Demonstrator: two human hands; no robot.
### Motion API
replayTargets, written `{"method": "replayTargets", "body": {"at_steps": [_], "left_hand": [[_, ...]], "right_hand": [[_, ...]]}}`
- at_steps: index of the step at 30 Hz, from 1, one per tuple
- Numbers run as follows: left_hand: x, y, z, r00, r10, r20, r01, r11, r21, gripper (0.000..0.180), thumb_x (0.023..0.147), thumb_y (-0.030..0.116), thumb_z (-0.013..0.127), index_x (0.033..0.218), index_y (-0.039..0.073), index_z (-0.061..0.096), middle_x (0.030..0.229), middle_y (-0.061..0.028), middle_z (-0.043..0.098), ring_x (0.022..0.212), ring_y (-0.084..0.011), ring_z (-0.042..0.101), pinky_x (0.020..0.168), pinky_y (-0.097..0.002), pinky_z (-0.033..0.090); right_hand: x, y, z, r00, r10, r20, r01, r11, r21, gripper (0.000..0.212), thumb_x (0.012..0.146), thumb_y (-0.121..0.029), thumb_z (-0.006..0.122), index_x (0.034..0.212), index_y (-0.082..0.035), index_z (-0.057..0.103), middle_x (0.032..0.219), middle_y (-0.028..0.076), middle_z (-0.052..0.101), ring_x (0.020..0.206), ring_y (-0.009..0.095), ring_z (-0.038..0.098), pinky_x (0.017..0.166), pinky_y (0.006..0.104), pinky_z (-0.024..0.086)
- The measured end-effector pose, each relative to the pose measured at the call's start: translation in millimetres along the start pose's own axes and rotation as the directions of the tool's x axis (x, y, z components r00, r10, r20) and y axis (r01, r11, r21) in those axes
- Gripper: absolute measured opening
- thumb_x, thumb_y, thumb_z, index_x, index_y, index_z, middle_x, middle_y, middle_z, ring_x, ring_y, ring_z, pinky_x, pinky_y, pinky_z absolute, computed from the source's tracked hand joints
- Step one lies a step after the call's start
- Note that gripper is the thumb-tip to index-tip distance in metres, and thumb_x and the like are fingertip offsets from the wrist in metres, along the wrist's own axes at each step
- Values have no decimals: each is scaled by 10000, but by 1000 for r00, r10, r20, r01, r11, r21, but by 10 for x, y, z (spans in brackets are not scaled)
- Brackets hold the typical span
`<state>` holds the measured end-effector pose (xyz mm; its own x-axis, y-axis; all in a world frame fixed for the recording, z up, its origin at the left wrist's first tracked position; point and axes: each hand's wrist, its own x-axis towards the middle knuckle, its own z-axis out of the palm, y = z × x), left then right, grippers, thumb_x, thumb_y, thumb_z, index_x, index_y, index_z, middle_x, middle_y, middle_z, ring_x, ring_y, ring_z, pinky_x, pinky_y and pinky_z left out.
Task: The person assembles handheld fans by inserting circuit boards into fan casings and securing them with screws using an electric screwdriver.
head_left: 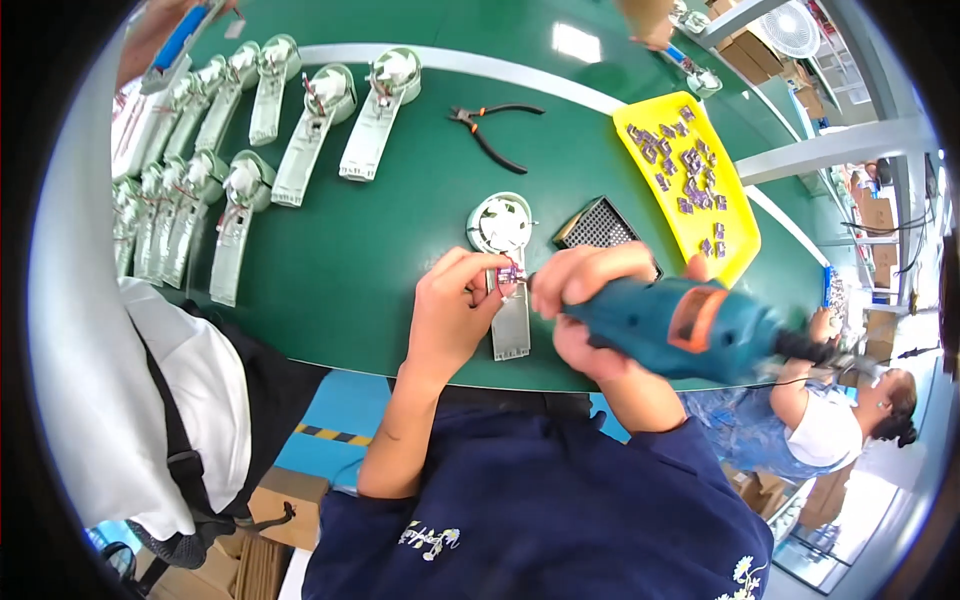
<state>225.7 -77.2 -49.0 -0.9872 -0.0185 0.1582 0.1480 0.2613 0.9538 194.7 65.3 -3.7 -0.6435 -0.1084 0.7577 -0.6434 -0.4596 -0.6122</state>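
Observation:
In front of me lies a pale green handheld-fan shell (511, 335), its round fan head (500, 224) pointing away from me. My left hand (447, 312) pinches a small circuit board (509, 276) with thin red wires against the shell's neck. My right hand (590, 295) is wrapped round the front of a teal electric screwdriver (645, 322) with an orange panel, held sideways. Its tip points left at the board; whether it touches a screw is too small to tell. Just beyond my right hand sits a black box with a perforated grid (600, 226).
A yellow tray (735, 225) holding many small dark parts stands at the right. Orange-and-black pliers (483, 125) lie farther back. Rows of similar fan shells (312, 140) fill the left of the green table (420, 215). Other people's hands (648, 18) work at the far edge.

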Motion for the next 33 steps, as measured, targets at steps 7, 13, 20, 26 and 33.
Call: {"method": "replayTargets", "body": {"at_steps": [7,13,20,26,33], "left_hand": [[22,233,-17,983,-184,18,184,961,-205,364,765,-60,729,1096,86,691,761,-32,464,573,-107,423,534,-276,440],[172,452,-106,955,89,282,-187,920,344,359,850,29,678,1199,119,677,808,-79,525,657,-196,537,617,-319,451],[129,371,-8,974,1,226,-62,963,264,224,857,-5,658,1068,39,718,812,-79,577,709,-185,575,646,-300,470],[-65,168,199,983,30,-178,-1,987,164,140,914,1,622,1021,-24,708,1019,-69,558,811,-117,590,701,-243,468],[31,353,280,944,-83,-318,101,994,41,172,967,27,548,1032,-46,689,1072,-77,552,854,-110,584,714,-240,480]], "right_hand": [[350,-956,-239,908,-138,-396,153,988,8,747,955,-586,506,1499,-183,192,885,50,451,474,114,434,357,262,395],[-86,-1032,-590,784,-82,-616,-7,990,-140,682,1007,-508,443,1526,-188,139,904,51,450,463,106,401,368,236,386],[-390,-1281,-959,710,-3,-704,-99,990,-105,628,1032,-464,414,1520,-181,136,904,45,456,483,103,421,376,235,381],[-668,-1918,-1777,344,167,-924,-550,833,-54,386,1040,-321,470,1377,-146,400,889,22,512,549,78,475,430,224,393],[-1067,-1837,-2111,94,55,-994,-627,779,-16,251,1012,-303,545,1196,-141,492,840,5,517,539,83,479,421,236,389]]}}
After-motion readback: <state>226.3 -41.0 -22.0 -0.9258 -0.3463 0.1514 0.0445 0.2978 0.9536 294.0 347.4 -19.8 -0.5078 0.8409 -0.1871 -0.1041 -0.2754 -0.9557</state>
